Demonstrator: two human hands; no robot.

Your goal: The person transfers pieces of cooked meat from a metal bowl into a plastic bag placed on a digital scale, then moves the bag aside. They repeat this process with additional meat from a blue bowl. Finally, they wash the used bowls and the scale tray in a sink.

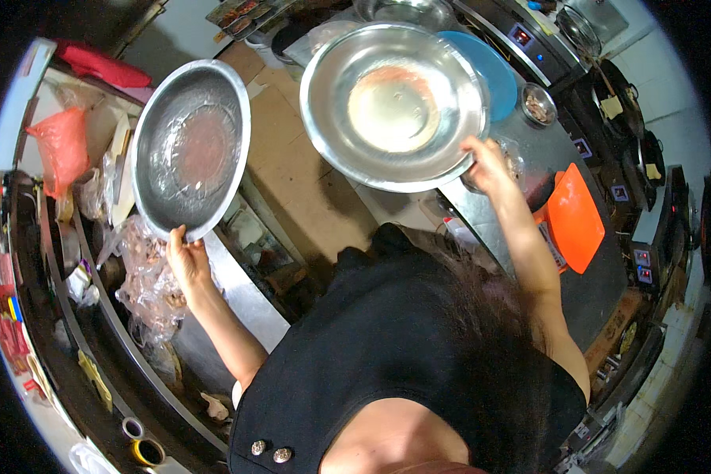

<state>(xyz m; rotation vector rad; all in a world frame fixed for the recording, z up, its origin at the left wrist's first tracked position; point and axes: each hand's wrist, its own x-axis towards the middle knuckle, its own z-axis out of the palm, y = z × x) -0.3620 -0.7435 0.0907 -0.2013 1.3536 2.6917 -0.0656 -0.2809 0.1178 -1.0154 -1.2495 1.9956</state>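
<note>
My left hand (189, 259) grips the near rim of a metal basin (178, 112), which is tilted up on edge so its wet inside faces me. Reddish residue and a small pale scrap cling to its bottom. In my right hand (486, 165) is the rim of a larger, shiny stainless steel basin (332, 118). Its bottom carries a wet, pinkish film with a few small bits. Behind this basin, partly hidden, is a blue plastic basin (502, 77). Clear plastic bags of meat pieces (148, 278) lie under and beside my left hand.
A steel counter (598, 308) on the right holds a small metal bowl of meat pieces (538, 105) and an orange plastic container (577, 219). Beyond it stand cookers with pans (619, 112). Shelves (83, 284) line the left; a red plastic bag (64, 151) hangs there. Tiled floor (290, 154) runs between.
</note>
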